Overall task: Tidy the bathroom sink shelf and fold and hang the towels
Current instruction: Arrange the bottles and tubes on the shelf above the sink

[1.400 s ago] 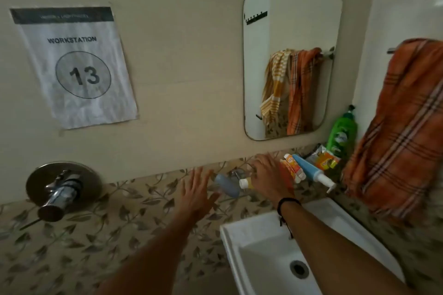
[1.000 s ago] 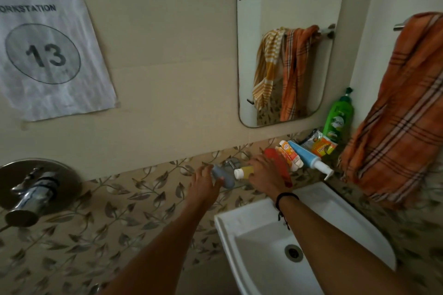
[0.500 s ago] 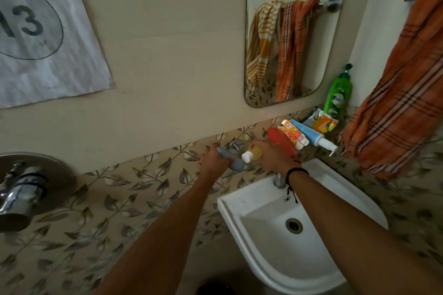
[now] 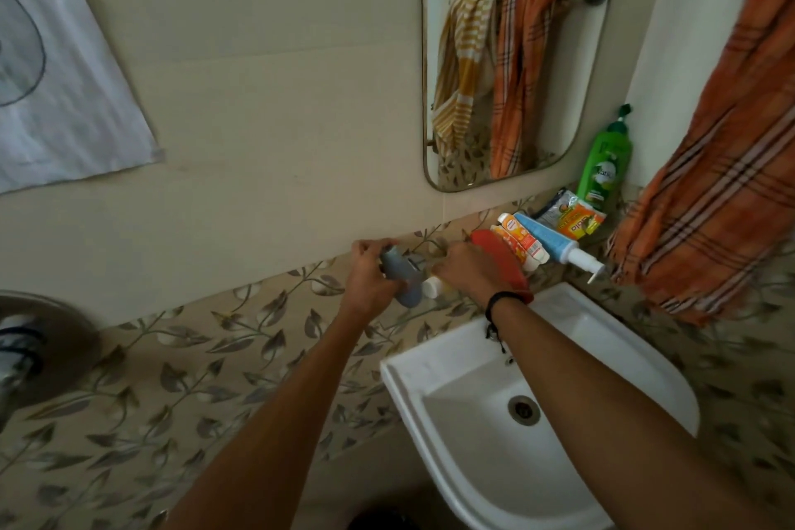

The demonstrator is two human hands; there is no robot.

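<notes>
Beyond the sink (image 4: 401, 379), left hand (image 4: 368, 278) grips a grey bottle (image 4: 404, 289); right hand (image 4: 466, 271) apparently clasps a white-capped bottle (image 4: 430, 287) alongside.

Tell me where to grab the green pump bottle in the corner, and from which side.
Grip the green pump bottle round its broad middle, probably coming from the front and above. It stands upright by the wall, the orange towel hangs close on its right, and sachets lie at its foot. The narrow pump neck looks a poorer hold.
</notes>
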